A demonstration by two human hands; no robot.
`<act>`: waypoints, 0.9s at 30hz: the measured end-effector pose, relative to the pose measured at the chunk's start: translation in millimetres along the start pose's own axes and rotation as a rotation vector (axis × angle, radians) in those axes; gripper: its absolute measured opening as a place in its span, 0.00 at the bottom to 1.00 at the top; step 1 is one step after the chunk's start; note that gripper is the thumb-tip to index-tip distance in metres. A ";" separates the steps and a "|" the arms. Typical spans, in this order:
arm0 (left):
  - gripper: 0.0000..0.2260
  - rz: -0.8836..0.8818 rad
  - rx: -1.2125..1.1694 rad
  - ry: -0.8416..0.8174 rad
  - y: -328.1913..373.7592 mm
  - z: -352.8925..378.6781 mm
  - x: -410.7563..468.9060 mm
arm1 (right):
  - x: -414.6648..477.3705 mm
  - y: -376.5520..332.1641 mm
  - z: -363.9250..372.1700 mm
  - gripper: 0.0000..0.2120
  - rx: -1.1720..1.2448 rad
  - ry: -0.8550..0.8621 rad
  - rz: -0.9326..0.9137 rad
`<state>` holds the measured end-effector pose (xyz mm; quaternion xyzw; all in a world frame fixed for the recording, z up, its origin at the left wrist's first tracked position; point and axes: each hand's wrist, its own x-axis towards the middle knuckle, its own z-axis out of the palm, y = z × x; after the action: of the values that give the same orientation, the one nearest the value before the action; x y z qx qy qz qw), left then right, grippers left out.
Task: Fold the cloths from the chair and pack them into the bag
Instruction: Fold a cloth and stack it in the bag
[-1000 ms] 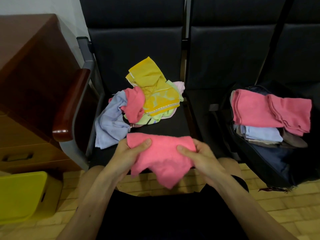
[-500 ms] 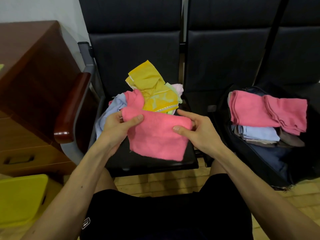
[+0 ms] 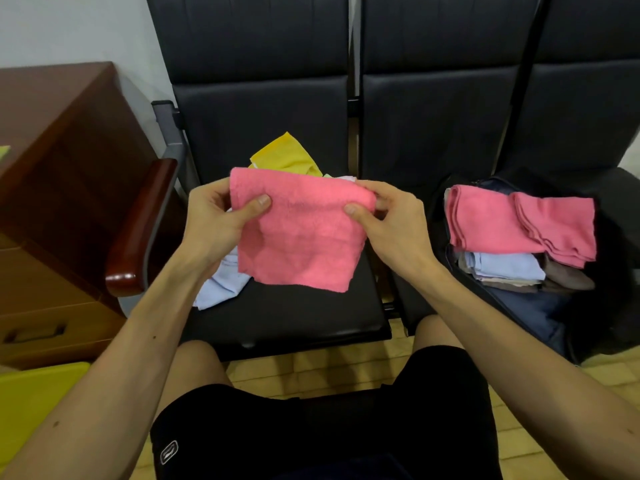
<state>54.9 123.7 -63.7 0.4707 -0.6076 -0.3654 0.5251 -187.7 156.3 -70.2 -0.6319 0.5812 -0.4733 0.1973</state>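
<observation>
A pink terry cloth (image 3: 301, 230) hangs in the air above the black padded chair seat (image 3: 294, 317), held by its upper edge. The left hand (image 3: 214, 220) pinches the top left corner between thumb and curled fingers; the right hand (image 3: 391, 220) pinches the top right corner the same way. Behind the cloth, on the far part of the seat, lies a loose pile, of which a yellow cloth (image 3: 284, 157) and a pale blue cloth (image 3: 221, 282) show. On the seat to the right stands an open dark navy bag (image 3: 540, 317) holding two folded pink cloths (image 3: 491, 220) on top of a folded pale blue one (image 3: 502, 265) and what looks like brown fabric. A brown wooden cabinet (image 3: 52, 150) stands at the left.
</observation>
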 end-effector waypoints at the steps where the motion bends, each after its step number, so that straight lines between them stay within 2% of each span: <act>1: 0.11 0.007 0.006 0.007 -0.7 1.0 -0.2 | 0.3 -0.7 -1.2 0.19 -0.003 0.015 0.005; 6: 0.12 0.041 0.044 0.005 2.0 5.7 -4.5 | 1.3 -1.6 -10.3 0.10 0.016 0.057 0.016; 13: 0.11 0.074 0.068 0.018 7.5 7.7 -8.7 | 2.9 5.9 -23.1 0.09 0.057 0.056 0.044; 19: 0.13 0.118 0.041 -0.076 14.9 9.1 -15.1 | -3.6 -2.4 -43.7 0.05 0.431 -0.162 0.189; 21: 0.10 0.136 0.015 -0.102 20.9 15.4 -19.2 | -6.9 -1.3 -47.2 0.08 0.606 -0.192 0.221; 24: 0.08 0.185 0.030 -0.095 27.1 26.5 -23.6 | -26.9 9.4 -32.7 0.26 0.868 -0.316 0.292; 26: 0.06 0.202 0.091 -0.113 26.6 32.3 -26.3 | -53.1 22.1 -7.9 0.36 0.838 -0.496 0.397; 27: 0.05 0.193 0.121 -0.132 24.5 33.1 -27.9 | -64.5 25.9 2.8 0.37 0.807 -0.547 0.450</act>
<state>17.9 155.7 -54.9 0.4157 -0.7044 -0.3059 0.4872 -191.6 208.5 -116.0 -0.4661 0.4015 -0.4232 0.6651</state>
